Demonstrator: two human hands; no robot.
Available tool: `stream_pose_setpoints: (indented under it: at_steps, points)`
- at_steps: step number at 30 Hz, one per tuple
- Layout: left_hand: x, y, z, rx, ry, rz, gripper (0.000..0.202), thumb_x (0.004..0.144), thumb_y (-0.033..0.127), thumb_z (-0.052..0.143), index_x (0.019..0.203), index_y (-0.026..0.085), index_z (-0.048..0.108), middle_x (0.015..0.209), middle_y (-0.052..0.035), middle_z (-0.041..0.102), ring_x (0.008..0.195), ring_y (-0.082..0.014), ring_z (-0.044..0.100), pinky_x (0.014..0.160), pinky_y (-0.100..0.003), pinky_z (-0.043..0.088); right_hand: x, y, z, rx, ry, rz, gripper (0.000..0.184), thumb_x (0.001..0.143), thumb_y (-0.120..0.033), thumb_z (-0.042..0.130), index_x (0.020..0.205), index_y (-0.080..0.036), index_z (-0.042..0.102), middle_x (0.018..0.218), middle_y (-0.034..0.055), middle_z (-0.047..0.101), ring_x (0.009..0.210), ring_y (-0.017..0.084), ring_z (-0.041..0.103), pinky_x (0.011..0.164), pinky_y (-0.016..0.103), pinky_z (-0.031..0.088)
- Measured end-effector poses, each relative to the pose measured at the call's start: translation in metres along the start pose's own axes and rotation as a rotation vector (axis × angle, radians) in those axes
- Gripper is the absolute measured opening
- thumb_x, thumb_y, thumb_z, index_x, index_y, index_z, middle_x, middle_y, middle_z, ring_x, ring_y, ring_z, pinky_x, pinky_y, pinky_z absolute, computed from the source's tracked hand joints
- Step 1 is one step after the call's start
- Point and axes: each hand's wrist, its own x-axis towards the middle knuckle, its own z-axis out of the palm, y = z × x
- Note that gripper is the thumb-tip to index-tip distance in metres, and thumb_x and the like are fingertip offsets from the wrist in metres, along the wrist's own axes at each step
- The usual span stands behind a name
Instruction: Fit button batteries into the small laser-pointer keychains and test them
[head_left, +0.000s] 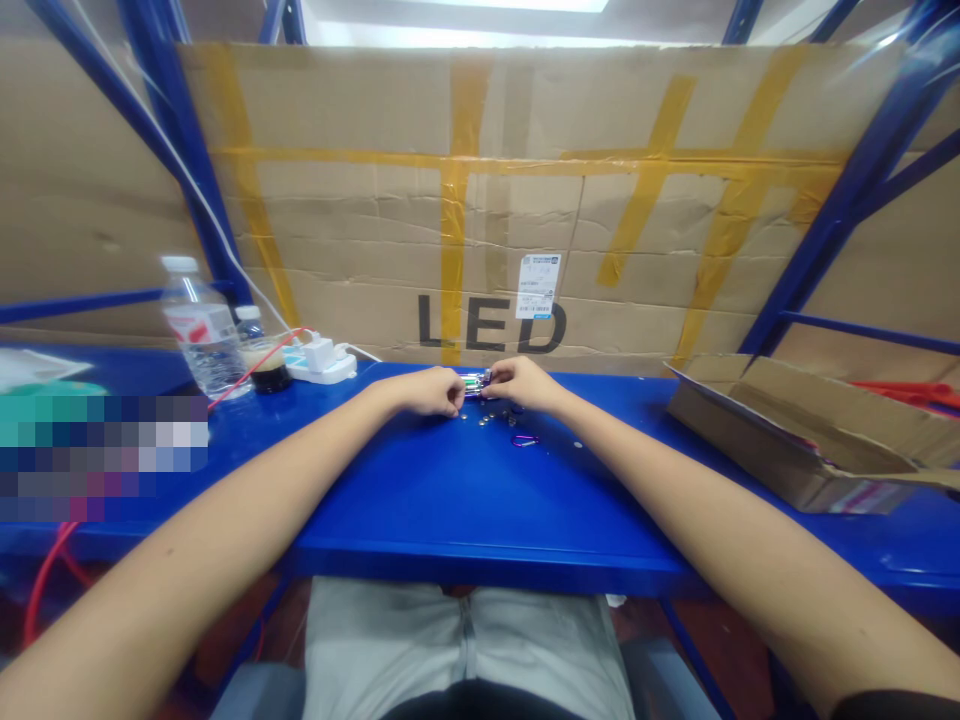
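Observation:
Both arms stretch out over a blue table (450, 500). My left hand (433, 391) and my right hand (523, 383) meet at the far middle, fingers closed around a small shiny multicoloured object (475, 381) held between them. Several small round silver pieces (484, 419) lie on the table just below the hands. A purple ring-shaped clip (525, 439) lies a little nearer to me, below the right hand.
A water bottle (201, 335), a dark cup (268, 368) and a white power strip (325, 360) stand at the left back. An open cardboard box (810, 435) lies at right. A taped cardboard wall marked LED (525, 200) backs the table, between blue rack posts.

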Motion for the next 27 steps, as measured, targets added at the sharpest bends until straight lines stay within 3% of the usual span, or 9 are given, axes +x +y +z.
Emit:
stream_pose_setpoints:
  at_steps: [5, 13, 20, 27]
  points:
    - [-0.002, 0.004, -0.002, 0.052, -0.016, -0.007, 0.014, 0.069, 0.016, 0.06, 0.081, 0.018, 0.065, 0.084, -0.0026, 0.07, 0.074, -0.0164, 0.06, 0.064, -0.026, 0.04, 0.0, 0.001, 0.001, 0.002, -0.044, 0.025, 0.006, 0.07, -0.014, 0.07, 0.074, -0.014, 0.065, 0.071, 0.0031, 0.069, 0.062, 0.012, 0.058, 0.06, 0.024, 0.042]
    - [0.001, 0.003, 0.009, 0.071, 0.214, 0.089, 0.008, 0.072, 0.013, 0.056, 0.077, 0.018, 0.06, 0.069, -0.0023, 0.062, 0.061, -0.0156, 0.054, 0.056, -0.027, 0.034, -0.001, 0.005, 0.001, -0.063, -0.065, -0.046, 0.008, 0.07, -0.016, 0.068, 0.078, -0.014, 0.067, 0.075, 0.0024, 0.07, 0.066, 0.014, 0.059, 0.061, 0.024, 0.043]
    - [0.004, 0.003, 0.001, -0.004, 0.374, 0.181, 0.011, 0.081, 0.016, 0.059, 0.089, 0.015, 0.066, 0.082, -0.0038, 0.069, 0.074, -0.0149, 0.059, 0.067, -0.025, 0.04, -0.001, 0.006, 0.004, -0.157, -0.066, -0.083, 0.015, 0.071, -0.014, 0.066, 0.084, -0.015, 0.072, 0.076, 0.0008, 0.07, 0.067, 0.013, 0.058, 0.061, 0.023, 0.041]
    - [0.002, 0.011, 0.003, 0.122, 0.47, 0.347, 0.016, 0.087, 0.03, 0.063, 0.088, 0.015, 0.067, 0.086, -0.0059, 0.069, 0.079, -0.0164, 0.06, 0.069, -0.026, 0.04, 0.001, 0.01, 0.005, -0.144, -0.055, -0.082, 0.019, 0.07, -0.015, 0.067, 0.087, -0.015, 0.074, 0.074, -0.0002, 0.069, 0.066, 0.013, 0.057, 0.062, 0.023, 0.041]
